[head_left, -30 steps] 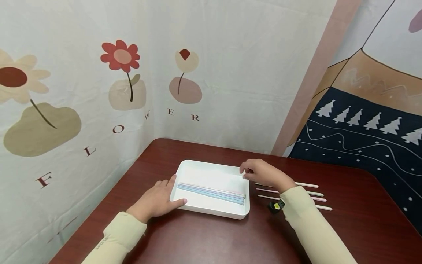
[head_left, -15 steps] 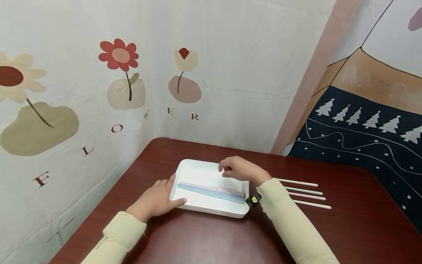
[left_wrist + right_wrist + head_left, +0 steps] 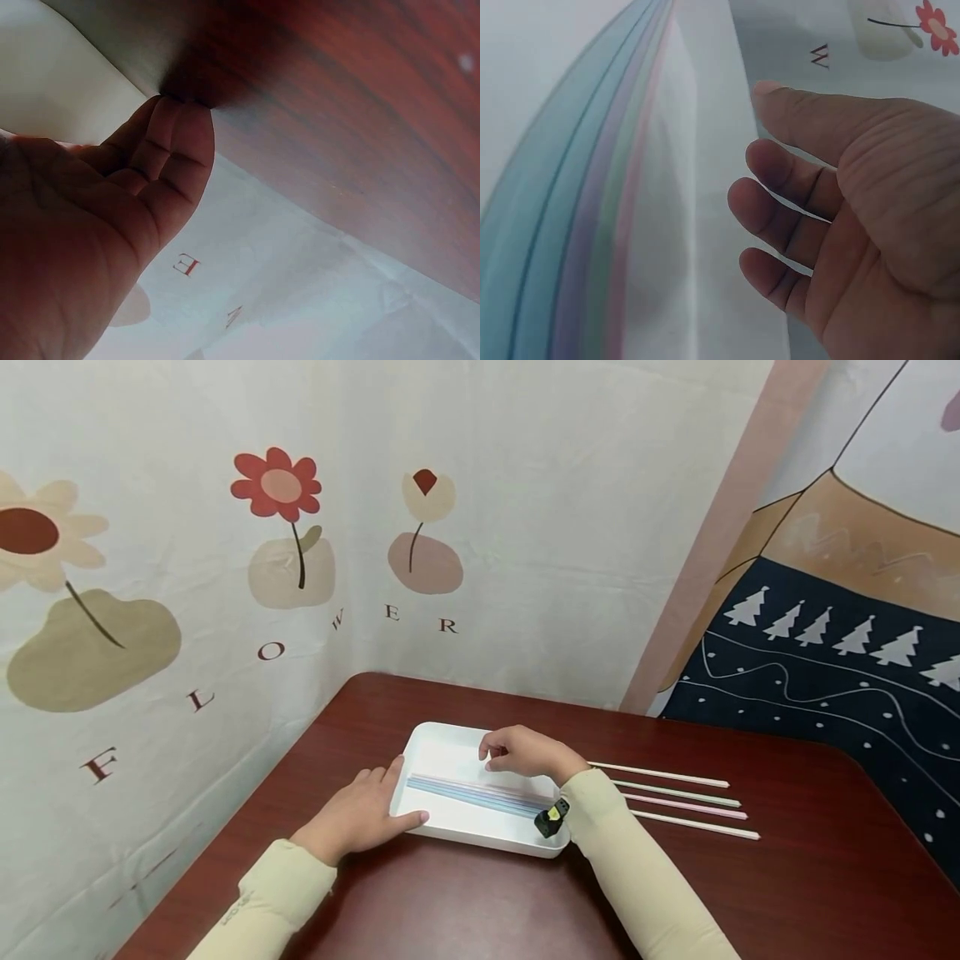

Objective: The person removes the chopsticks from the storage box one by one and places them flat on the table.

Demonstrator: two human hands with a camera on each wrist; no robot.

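A shallow white tray (image 3: 480,842) lies on the table, with a row of long, thin pastel sticks (image 3: 465,793) inside. My left hand (image 3: 356,810) rests at the tray's left end, its fingers along the side and the thumb over the near rim. Above the tray, beyond the row, is my right hand (image 3: 525,753), holding nothing. In the right wrist view the right hand (image 3: 855,217) has loosely bent fingers, apart from the blue, purple, green and pink sticks (image 3: 585,202). The left wrist view shows the left hand (image 3: 112,195) beside the tray (image 3: 60,71).
Several more pastel sticks (image 3: 682,805) lie roughly parallel on the dark red table (image 3: 420,902), right of the tray and partly behind the right forearm. A small black device (image 3: 551,819) sits at the right wrist. Printed curtains (image 3: 540,552) stand behind the table.
My right hand has moved left from the tray's right rim to over its middle, a little lower than half a second ago. My left hand has kept its place on the tray.
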